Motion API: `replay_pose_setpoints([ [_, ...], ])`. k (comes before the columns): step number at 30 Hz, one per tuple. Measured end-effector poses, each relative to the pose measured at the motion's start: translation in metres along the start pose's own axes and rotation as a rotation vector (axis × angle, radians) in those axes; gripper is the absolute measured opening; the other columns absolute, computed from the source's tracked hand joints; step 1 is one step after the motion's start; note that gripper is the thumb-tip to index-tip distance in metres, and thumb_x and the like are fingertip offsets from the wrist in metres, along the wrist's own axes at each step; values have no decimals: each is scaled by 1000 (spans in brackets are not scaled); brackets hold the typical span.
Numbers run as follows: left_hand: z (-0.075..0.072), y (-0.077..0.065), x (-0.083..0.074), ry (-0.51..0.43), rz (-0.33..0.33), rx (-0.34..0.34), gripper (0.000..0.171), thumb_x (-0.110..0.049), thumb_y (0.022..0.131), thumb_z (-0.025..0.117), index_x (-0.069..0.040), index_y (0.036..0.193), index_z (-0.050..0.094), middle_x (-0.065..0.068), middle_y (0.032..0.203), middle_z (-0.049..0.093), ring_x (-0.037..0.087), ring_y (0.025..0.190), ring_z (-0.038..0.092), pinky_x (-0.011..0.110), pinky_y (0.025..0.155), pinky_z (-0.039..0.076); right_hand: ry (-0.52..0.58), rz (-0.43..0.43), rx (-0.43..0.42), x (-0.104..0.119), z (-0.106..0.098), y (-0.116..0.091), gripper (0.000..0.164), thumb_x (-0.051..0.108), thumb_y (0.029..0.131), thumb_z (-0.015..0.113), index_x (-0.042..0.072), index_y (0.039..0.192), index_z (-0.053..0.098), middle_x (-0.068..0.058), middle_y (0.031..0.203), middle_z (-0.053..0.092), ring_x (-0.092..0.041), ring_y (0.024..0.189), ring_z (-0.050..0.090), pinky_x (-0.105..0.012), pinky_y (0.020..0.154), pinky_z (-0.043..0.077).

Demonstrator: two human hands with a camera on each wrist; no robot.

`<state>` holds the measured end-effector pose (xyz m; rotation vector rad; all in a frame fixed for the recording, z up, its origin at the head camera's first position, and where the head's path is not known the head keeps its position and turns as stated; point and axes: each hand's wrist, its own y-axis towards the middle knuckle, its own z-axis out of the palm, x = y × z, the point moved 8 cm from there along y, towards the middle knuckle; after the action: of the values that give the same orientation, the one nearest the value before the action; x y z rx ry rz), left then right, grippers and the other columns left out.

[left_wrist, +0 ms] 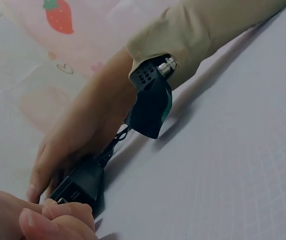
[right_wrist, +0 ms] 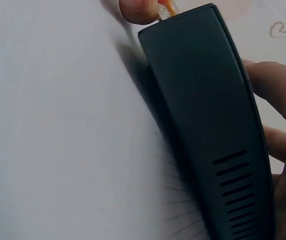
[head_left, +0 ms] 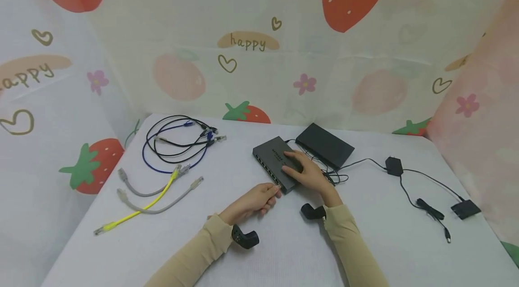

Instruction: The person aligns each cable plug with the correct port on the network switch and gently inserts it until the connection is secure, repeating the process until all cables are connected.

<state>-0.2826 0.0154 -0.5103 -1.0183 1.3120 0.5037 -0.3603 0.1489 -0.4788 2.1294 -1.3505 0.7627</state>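
Note:
A dark grey network switch (head_left: 275, 158) sits mid-table, its row of ports along the left front edge. At its near corner my left hand (head_left: 261, 198) pinches a small clear network plug (right_wrist: 165, 10), with a trace of orange showing, against the port end. The plug's far side is hidden by the fingers. My right hand (head_left: 308, 170) holds the switch from the right, its fingers bent over the top face. In the left wrist view, my left hand (left_wrist: 58, 220) meets the switch (left_wrist: 80, 187) beneath my right hand (left_wrist: 85, 115).
Behind the switch lies a flat black box (head_left: 325, 145) with thin black cables. A black adapter (head_left: 393, 166) and another black block (head_left: 465, 209) are at right. Coiled black and blue cables (head_left: 178, 143), a yellow cable (head_left: 142, 211) and grey cables (head_left: 164, 209) lie left.

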Motion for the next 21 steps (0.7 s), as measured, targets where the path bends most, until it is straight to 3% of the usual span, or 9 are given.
replay_pose_setpoints([
  [4,1,1,0,-4,12,15,36,-27,102,35,3,107,53,-3,65,42,5,46,34,17,42,34,84,18,24,-1,-2,-1,53,44,89,58,23,136,46,-12,147,32,-31,137,27,-52,108,23],
  [7,2,2,0,-8,15,21,36,-27,102,34,3,108,53,-2,67,42,5,47,34,17,42,35,87,36,69,0,-2,-2,57,47,88,58,25,138,43,-10,150,27,-31,138,23,-54,108,21],
  [16,2,2,2,-38,-8,30,35,-26,102,33,2,109,53,-1,67,44,6,48,33,18,44,33,-179,-68,250,13,3,-12,107,50,66,79,19,149,18,-18,154,-1,-43,139,3,-63,106,12],
  [21,2,1,1,-51,-8,33,33,-26,102,35,1,107,53,-1,66,43,5,48,33,17,43,33,-280,-103,248,16,5,-16,117,57,61,79,21,150,12,-19,154,-4,-46,138,6,-63,105,18],
])
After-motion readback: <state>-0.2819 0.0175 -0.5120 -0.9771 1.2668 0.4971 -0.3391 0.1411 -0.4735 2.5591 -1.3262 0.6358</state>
